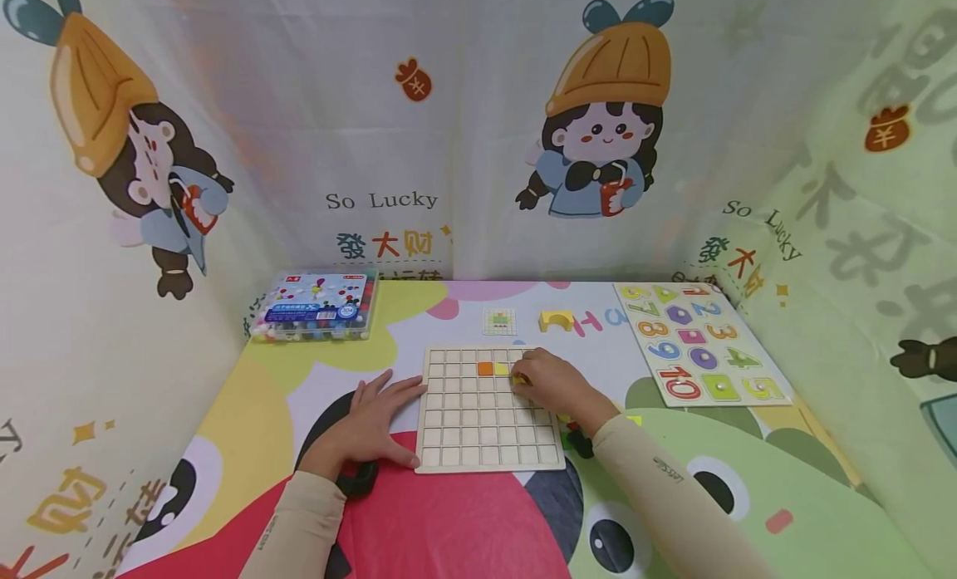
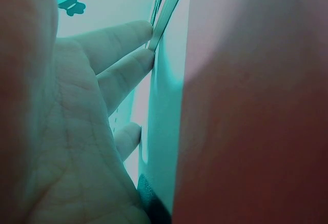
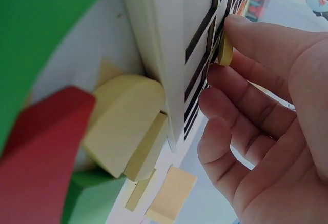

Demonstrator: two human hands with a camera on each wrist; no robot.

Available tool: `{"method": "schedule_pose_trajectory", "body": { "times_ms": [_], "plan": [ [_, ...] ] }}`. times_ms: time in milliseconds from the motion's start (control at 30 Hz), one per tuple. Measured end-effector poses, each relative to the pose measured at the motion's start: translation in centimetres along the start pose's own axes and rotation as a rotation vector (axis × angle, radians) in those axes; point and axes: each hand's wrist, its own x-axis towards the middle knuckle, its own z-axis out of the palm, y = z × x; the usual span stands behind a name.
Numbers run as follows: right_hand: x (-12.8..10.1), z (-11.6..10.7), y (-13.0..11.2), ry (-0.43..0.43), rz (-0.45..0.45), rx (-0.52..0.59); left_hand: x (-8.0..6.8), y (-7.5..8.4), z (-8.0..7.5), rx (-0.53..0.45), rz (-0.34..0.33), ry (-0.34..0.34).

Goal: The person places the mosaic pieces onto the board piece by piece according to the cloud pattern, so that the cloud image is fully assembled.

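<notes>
Landmark: the wooden grid board is lying flat on the cartoon-print mat, right in front of the person.
Left hand: the left hand is lying flat on the mat, fingers straight and spread, fingertips pressing against the board's left edge; it is grasping nothing.
Right hand: the right hand is hovering over the board's upper right cells, thumb and forefinger pinching a thin yellow tile just above the grid.
Placed tiles: an orange tile and a yellow tile are sitting side by side in the board's second row.
Loose pieces: yellow, red and green blocks are crowding against the board's right edge.
Beyond the board: a small pattern card and a yellow arch block.
Far left of the board: a bead box.
Right of the board: a number puzzle.
</notes>
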Motion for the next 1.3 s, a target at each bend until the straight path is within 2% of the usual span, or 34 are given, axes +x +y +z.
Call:
{"method": "schedule_pose_trajectory", "body": {
  "times_ms": [733, 1133, 1300],
  "plan": [
    [0.3, 0.0, -0.5, -0.032, 0.103, 0.118, 0.0, -0.2, 0.2, 0.005, -0.001, 0.011],
    [0.0, -0.5, -0.4, -0.049, 0.07, 0.092, -0.1, -0.1, 0.3, -0.003, 0.005, 0.013],
    [-1.1, -0.8, -0.3, -0.019, 0.068, 0.149, -0.1, 0.1, 0.3, -0.008, 0.003, 0.01]
  ]
}}
